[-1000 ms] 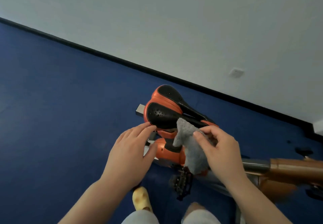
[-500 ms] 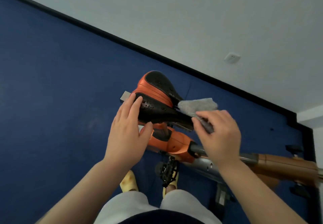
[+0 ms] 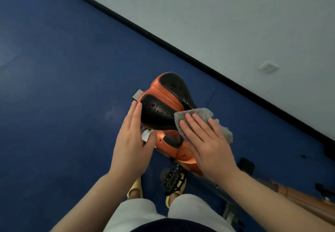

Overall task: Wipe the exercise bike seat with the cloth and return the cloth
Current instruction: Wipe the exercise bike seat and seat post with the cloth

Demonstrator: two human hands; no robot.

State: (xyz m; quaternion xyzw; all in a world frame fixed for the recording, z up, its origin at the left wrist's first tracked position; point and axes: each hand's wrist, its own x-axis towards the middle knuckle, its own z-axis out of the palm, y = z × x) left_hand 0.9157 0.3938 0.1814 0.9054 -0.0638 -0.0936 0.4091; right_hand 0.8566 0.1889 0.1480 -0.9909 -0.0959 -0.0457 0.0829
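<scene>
The exercise bike seat point(image 3: 163, 103) is black perforated padding with orange trim, in the middle of the view. A grey cloth point(image 3: 201, 115) lies flat over the narrow right end of the seat. My right hand point(image 3: 204, 141) presses down on the cloth with its fingers spread flat. My left hand point(image 3: 132, 139) rests flat against the seat's near left side, fingers straight and touching the orange rim, thumb tucked under the seat. The orange seat post housing point(image 3: 174, 148) shows between my hands.
Blue floor point(image 3: 63, 68) surrounds the bike. A white wall point(image 3: 235, 14) with a black skirting strip runs diagonally behind. A black pedal point(image 3: 172, 179) hangs below the seat, above my yellow slippers. The bike's brown frame point(image 3: 293, 193) extends to the lower right.
My right hand went from pinching the bunched cloth to pressing it flat on the seat's narrow end. My left hand slid along the seat's near side. The camera moved closer over the seat.
</scene>
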